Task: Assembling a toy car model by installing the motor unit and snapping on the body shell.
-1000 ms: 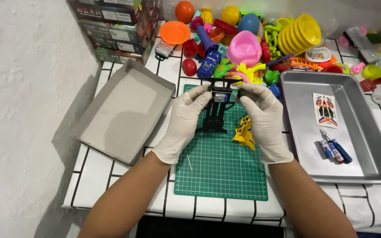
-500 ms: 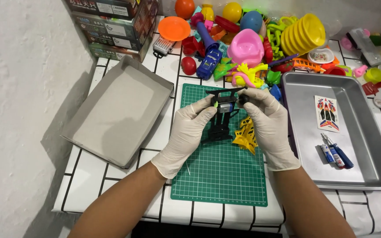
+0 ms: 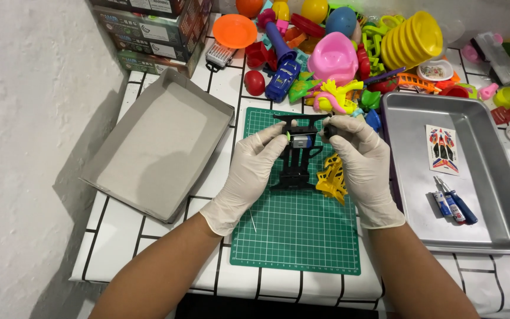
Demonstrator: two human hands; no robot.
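head view looks down at two hands in white gloves over a green mat (image 3: 296,236). the left hand (image 3: 249,174) and the right hand (image 3: 358,162) both pinch a black toy frame (image 3: 298,159), one on each side, so it sits steady between them and does not tip. the frame is right under the fingertips, near the top of the mat, and it seems to rest on the mat as well. a small silver motor (image 3: 301,140) sits in the top of the frame, between the two thumbs, and the fingers close around it there, likely to keep it in its slot. both hands are gripping, not loose. a yellow part (image 3: 332,180) lies on the mat just under the right palm, close by so it is easy to grab. to the right of the right hand is a metal tray (image 3: 503,195) that keeps small bits from rolling off: a sticker sheet (image 3: 443,142) and some little batteries (image 3: 453,204) lie in it. to the left of the left hand a grey box lid (image 3: 154,142) lies open side up. past the fingertips is a big pile of toys (image 3: 337,53), pushed back so the mat has room for work. boxes (image 3: 149,29) are stacked beyond the lid.
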